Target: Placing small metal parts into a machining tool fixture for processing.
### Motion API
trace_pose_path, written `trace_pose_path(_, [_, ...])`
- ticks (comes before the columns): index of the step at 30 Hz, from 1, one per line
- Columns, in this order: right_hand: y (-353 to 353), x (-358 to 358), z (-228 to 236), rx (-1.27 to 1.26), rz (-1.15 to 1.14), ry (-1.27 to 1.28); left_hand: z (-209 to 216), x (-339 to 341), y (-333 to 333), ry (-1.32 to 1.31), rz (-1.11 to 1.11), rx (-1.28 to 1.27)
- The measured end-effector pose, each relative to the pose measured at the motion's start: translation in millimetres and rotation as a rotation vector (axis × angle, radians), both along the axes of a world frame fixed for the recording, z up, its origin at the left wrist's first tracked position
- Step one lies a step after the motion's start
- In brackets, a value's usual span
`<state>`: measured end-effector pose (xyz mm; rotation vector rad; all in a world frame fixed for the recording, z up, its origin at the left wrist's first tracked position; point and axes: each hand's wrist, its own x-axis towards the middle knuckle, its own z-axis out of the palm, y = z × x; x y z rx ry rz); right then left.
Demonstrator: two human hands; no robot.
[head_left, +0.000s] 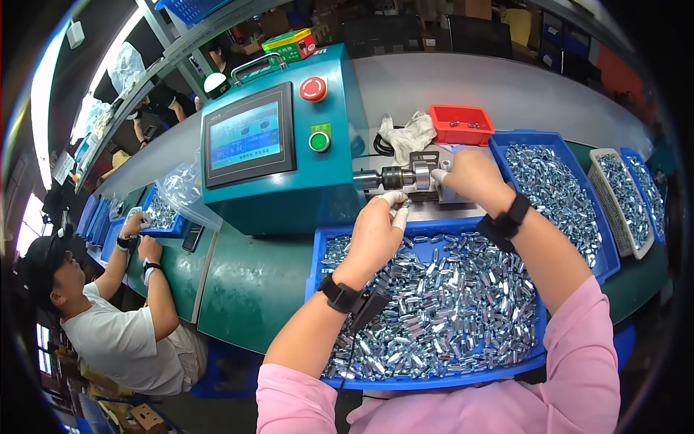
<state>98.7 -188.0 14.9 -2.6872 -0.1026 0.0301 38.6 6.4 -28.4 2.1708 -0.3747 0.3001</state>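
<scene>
My left hand point(377, 230), with white covers on its fingertips, is closed in a pinch just below the machine's chuck point(396, 176). A small shiny metal part point(408, 203) shows at its fingertips. To the right, my right hand point(473, 177) is curled at the metal fixture point(447, 194), its covered thumb by the round silver collar point(421, 175). What its fingers grip is hidden. Below both hands lies a blue tray point(316, 271) heaped with short silver metal fittings point(441, 311).
A teal machine point(289, 195) with a screen point(246, 137) stands left of the chuck. Behind the fixture are a white glove point(408, 136) and a red bin point(463, 136). Another blue tray point(613, 253) of fittings sits right, beside a pale basket point(627, 235). A co-worker point(123, 318) sits left.
</scene>
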Motion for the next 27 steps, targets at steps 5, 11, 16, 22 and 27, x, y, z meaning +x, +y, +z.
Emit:
trace_pose_path(5, [-11, 7, 15, -0.205, -0.146, -0.238, -5, -1, 1, 0.033, -0.014, -0.016])
trace_pose_path(11, [-146, 15, -18, -0.328, -0.542, -0.163, -4, 1, -2, -0.037, -0.028, -0.013])
trace_pose_path(16, [-135, 2, -25, -0.324, -0.542, -0.250, -3, 2, -1, 0.009, -0.021, -0.010])
trace_pose_path(22, [-47, -2, -16, 0.585, -0.124, 0.105, -12, -2, -4, -0.212, -0.064, 0.019])
trace_pose_path(27, [-47, -6, -32, 0.761, -0.145, 0.057, 6, -13, -18, -0.402, -0.050, 0.283])
